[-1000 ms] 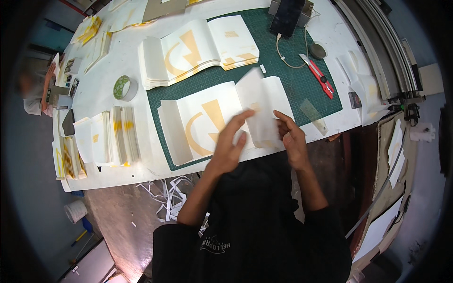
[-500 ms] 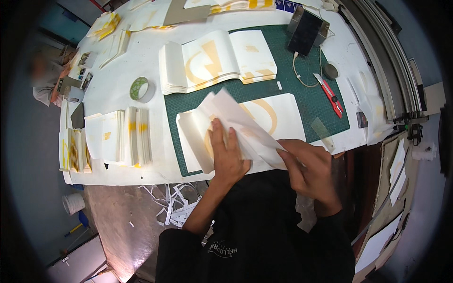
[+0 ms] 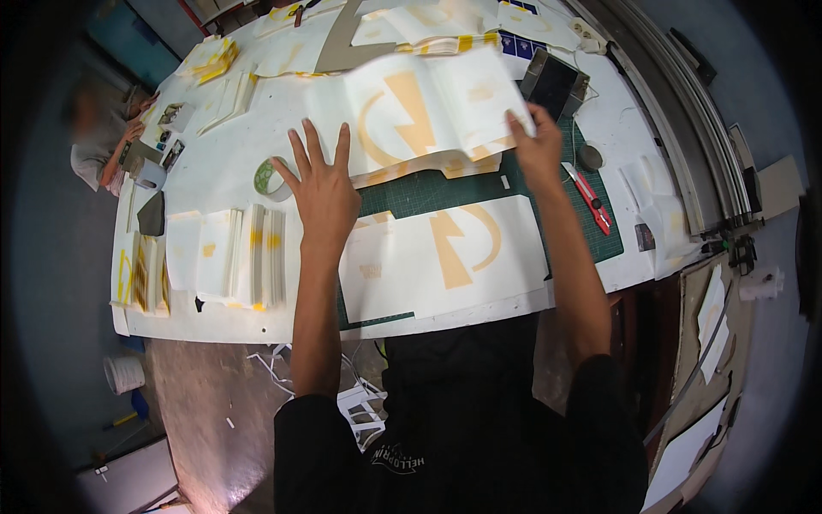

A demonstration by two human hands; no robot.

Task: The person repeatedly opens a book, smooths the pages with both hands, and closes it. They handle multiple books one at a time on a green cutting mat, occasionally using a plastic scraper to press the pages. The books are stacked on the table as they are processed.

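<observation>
One long white worktable (image 3: 205, 184) is carrying one dark green cutting mat (image 3: 591, 240). Two white paper sheets with yellow-orange printed shapes: one flat sheet (image 3: 445, 261) is lying on the mat's near edge; one raised sheet (image 3: 419, 116) is hanging above the mat's far side, its corner pinched in the right hand (image 3: 535, 146). The left hand (image 3: 325, 193), fingers spread wide, is hovering below it. One green-cored tape roll (image 3: 267, 178) and one red utility knife (image 3: 589, 197) are lying alongside.

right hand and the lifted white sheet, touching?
Touching: the head view shows the right hand gripping the corner of the lifted sheet.
</observation>
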